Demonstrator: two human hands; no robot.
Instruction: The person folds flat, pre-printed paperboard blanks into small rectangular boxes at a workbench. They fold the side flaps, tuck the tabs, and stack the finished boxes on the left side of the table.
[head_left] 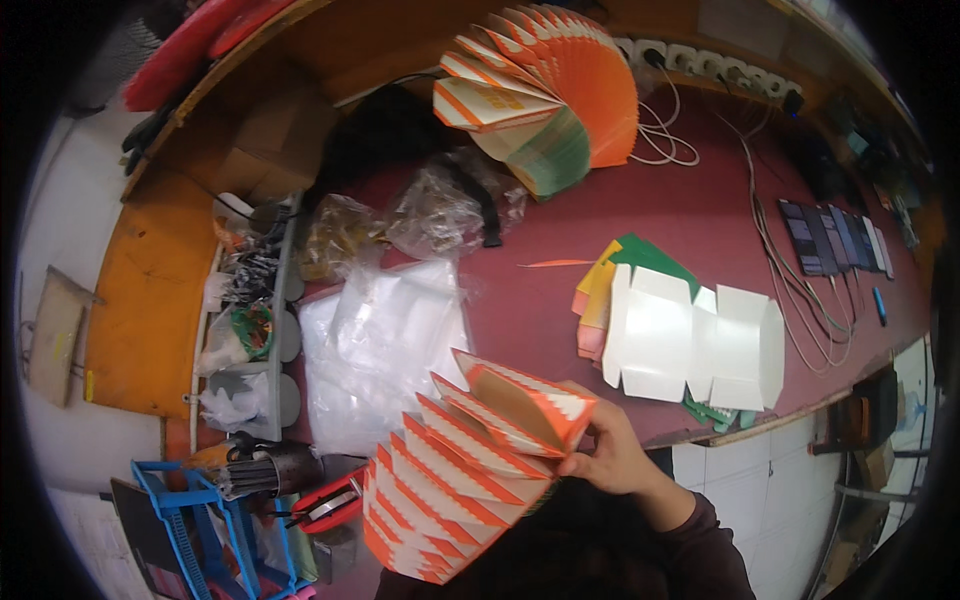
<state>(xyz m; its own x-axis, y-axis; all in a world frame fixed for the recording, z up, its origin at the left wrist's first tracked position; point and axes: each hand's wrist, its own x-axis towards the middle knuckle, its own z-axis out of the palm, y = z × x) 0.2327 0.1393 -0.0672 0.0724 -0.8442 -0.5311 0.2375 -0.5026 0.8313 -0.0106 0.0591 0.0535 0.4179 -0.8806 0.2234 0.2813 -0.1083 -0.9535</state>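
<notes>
My right hand [615, 450] is closed on the right end of a fanned stack of orange-and-white paper cartons [450, 475]. Its thumb and fingers pinch the edge of the end carton, whose open side shows brown inside. The stack slants down toward the lower left, close to my body. No part of my left hand shows; the cartons cover the area where it could be. Beyond the stack, flat white die-cut carton blanks [655, 325] lie on the dark red table [540, 300], over yellow, pink and green sheets [655, 258].
Another fan of orange cartons [600, 90] with a green section stands at the back. Clear plastic bags [385, 340] lie left, beside grey bins [250, 390]. A red tape dispenser [330, 505] and blue rack [215, 530] are lower left. Phones [835, 238] and white cables [775, 235] lie right.
</notes>
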